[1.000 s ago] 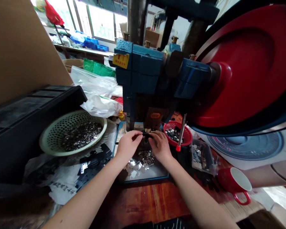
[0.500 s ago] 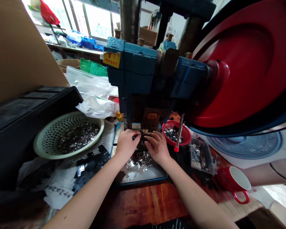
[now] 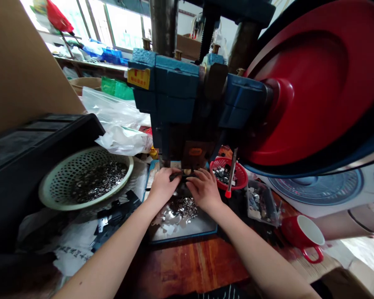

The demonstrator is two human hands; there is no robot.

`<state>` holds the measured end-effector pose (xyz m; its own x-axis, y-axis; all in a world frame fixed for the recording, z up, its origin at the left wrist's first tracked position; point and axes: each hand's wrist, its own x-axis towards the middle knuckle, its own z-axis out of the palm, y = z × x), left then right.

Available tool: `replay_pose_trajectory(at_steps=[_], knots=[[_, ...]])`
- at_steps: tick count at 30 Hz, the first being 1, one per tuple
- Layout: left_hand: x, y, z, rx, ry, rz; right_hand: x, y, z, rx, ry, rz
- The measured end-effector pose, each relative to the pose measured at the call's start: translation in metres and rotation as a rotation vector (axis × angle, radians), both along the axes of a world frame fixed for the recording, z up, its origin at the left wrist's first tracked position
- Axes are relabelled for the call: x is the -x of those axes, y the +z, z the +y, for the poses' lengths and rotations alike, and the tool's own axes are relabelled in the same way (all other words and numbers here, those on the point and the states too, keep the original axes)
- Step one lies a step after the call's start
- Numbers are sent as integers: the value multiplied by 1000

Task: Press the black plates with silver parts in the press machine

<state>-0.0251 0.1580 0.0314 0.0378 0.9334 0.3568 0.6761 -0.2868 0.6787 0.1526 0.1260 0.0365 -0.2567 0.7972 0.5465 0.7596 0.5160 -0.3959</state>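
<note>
Under the head of a blue press (image 3: 177, 91), both hands meet at the tooling. My left hand (image 3: 164, 183) is closed, thumb against fingers, on a dark thin piece (image 3: 175, 176) that is mostly hidden. My right hand (image 3: 203, 187) lies just right of it, fingers curved and slightly apart at the tooling; whether they grip anything is too small to tell. Small shiny metal bits (image 3: 187, 207) and flat silver scraps (image 3: 170, 220) lie on the press bed (image 3: 187, 234) in front of the hands.
At left stands a pale green basket (image 3: 43, 189) of metal bits, with dark flat plates (image 3: 114, 216) beside it. To the right are a red basket (image 3: 243, 178), a clear plastic box (image 3: 262, 203), a red mug (image 3: 294, 230) and the press's large red wheel (image 3: 318, 83).
The whole view has shifted slightly, so most things sit a little further left. My hands stay at the tooling, with small changes in the fingers.
</note>
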Motion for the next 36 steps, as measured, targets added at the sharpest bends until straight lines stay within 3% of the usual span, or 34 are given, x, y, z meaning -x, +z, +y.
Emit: replay_pose_trajectory(at_steps=[2,6,9,15,21,26,30,36], knots=[[8,4,-8,-13,46,-19,-11,-10,-7,89,-26,247],[34,6,-33,-16,121,-71,-40,-30,-33,349,-120,939],[52,0,-52,6,135,-75,-53,-32,-48,425,-59,1181],[80,-14,-84,29,192,-11,-50,-23,-48,325,-169,1035],[121,-26,-113,64,212,167,-47,-31,-46,344,-162,1075],[153,-52,-133,217,138,355,-32,-25,-16,393,-138,872],[152,-66,-138,321,139,508,-11,-15,15,436,-78,554],[142,-62,-131,384,124,560,-15,-21,28,446,-147,674]])
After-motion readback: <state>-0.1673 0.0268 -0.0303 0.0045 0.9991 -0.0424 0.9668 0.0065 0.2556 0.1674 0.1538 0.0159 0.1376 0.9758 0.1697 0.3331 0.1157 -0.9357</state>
